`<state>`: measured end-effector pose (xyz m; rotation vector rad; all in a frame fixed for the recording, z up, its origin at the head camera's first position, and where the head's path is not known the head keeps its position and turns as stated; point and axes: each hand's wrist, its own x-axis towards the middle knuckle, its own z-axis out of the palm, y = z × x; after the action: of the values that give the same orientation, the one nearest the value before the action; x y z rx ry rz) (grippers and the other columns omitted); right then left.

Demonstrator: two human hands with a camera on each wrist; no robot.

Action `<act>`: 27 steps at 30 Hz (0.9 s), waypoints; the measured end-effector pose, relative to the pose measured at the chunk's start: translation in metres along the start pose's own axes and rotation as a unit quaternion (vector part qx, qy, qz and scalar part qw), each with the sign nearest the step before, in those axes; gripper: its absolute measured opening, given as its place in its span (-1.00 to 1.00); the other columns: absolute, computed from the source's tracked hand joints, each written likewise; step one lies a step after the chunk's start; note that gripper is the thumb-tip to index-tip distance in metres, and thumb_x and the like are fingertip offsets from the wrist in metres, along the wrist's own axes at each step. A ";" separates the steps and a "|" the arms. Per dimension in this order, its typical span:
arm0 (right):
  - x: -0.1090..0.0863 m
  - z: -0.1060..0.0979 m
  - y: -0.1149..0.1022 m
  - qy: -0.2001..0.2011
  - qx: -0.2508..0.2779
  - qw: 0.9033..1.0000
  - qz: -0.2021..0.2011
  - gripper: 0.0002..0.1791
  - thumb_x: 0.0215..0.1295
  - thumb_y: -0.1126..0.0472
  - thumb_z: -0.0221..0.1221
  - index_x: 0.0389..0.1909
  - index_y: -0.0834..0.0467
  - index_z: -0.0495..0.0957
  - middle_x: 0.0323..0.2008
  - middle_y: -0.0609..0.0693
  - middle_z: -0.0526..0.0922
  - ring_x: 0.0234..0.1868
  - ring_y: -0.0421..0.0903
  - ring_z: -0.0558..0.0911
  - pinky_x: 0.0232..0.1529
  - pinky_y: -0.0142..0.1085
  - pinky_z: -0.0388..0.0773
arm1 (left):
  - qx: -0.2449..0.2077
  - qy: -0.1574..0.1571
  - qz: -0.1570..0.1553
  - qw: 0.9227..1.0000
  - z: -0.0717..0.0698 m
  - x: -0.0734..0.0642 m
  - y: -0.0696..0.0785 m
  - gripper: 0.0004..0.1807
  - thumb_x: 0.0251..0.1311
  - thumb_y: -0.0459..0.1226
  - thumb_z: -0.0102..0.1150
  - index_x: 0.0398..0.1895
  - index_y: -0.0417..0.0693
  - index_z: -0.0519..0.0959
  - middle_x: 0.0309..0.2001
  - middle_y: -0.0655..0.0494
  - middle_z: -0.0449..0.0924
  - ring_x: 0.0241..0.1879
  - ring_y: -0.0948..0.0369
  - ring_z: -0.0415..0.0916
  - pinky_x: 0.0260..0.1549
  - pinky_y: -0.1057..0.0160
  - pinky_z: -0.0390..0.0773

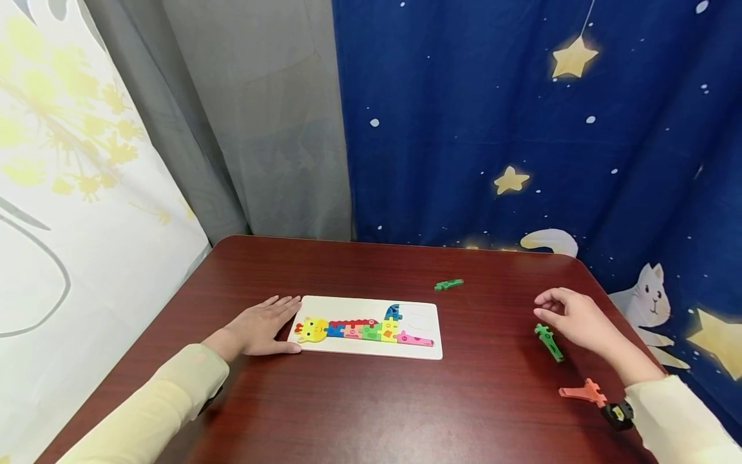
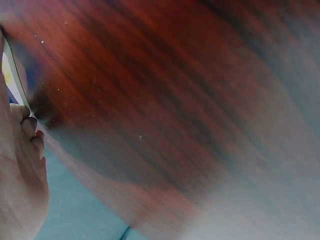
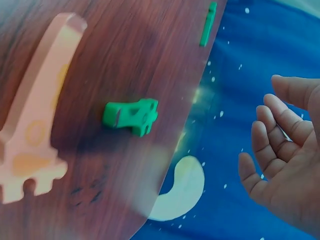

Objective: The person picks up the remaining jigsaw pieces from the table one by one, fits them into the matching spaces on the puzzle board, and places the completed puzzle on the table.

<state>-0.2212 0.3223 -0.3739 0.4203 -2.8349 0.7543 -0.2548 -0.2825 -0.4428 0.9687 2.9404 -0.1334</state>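
Note:
A white puzzle board (image 1: 365, 351) lies on the table with a giraffe of coloured pieces set in it: yellow head, several numbered body blocks, a blue piece and a pink leg (image 1: 415, 339). My left hand (image 1: 262, 327) rests flat at the board's left edge, fingers straight, thumb at the near corner. My right hand (image 1: 576, 317) hovers above a green puzzle piece (image 1: 549, 343), fingers loosely bent and apart from it. In the right wrist view the palm holds nothing. An orange puzzle piece (image 1: 585, 392) lies nearer, beside the right wrist.
Another green piece (image 1: 449, 284) lies beyond the board's far right corner. The dark red wooden table (image 1: 371, 412) ends at a blue star curtain (image 1: 440, 129) and a grey curtain (image 1: 278, 129) behind. A black wrist device (image 1: 618, 415) sits at the right cuff.

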 end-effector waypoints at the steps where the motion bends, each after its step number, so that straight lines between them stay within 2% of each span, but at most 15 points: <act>1: -0.001 -0.001 0.002 0.004 -0.004 1.000 0.003 -0.79 0.26 0.22 0.29 -0.17 0.25 0.59 -0.35 -0.01 0.59 -0.34 -0.09 0.50 -0.41 -0.39 0.50 | 0.000 0.000 -0.001 1.000 0.000 0.000 0.000 0.17 0.09 0.52 -0.25 0.48 -0.23 0.13 0.46 -0.12 0.12 0.44 -0.01 0.05 0.38 -0.04 0.02; 6: -0.009 -0.002 0.012 0.011 -0.017 1.000 0.018 -0.78 0.26 0.21 0.28 -0.18 0.28 0.59 -0.36 -0.01 0.60 -0.34 -0.09 0.51 -0.40 -0.38 0.49 | -0.002 0.004 -0.004 1.000 0.000 -0.002 0.000 0.17 0.09 0.52 -0.23 0.48 -0.23 0.14 0.46 -0.11 0.12 0.43 -0.01 0.06 0.38 -0.04 0.02; 15: -0.025 0.006 0.031 -0.023 -0.015 0.997 0.072 -0.73 0.28 0.17 0.27 -0.19 0.33 0.57 -0.39 -0.02 0.60 -0.38 -0.09 0.52 -0.41 -0.31 0.49 | -0.003 0.003 -0.001 1.000 -0.003 -0.002 0.002 0.16 0.09 0.51 -0.23 0.48 -0.22 0.13 0.46 -0.09 0.12 0.44 0.00 0.05 0.39 -0.03 0.01; 27: -0.034 0.017 0.042 -0.074 -0.023 0.989 0.129 -0.64 0.25 0.11 0.26 -0.22 0.39 0.54 -0.39 0.01 0.60 -0.40 -0.09 0.53 -0.40 -0.22 0.48 | -0.010 -0.002 -0.004 1.000 -0.003 -0.003 0.003 0.15 0.10 0.50 -0.20 0.49 -0.22 0.12 0.47 -0.08 0.10 0.44 0.00 0.04 0.39 -0.03 0.01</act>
<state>-0.2043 0.3558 -0.4160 0.1067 -3.0787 0.7266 -0.2511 -0.2818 -0.4400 0.9534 2.9358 -0.1063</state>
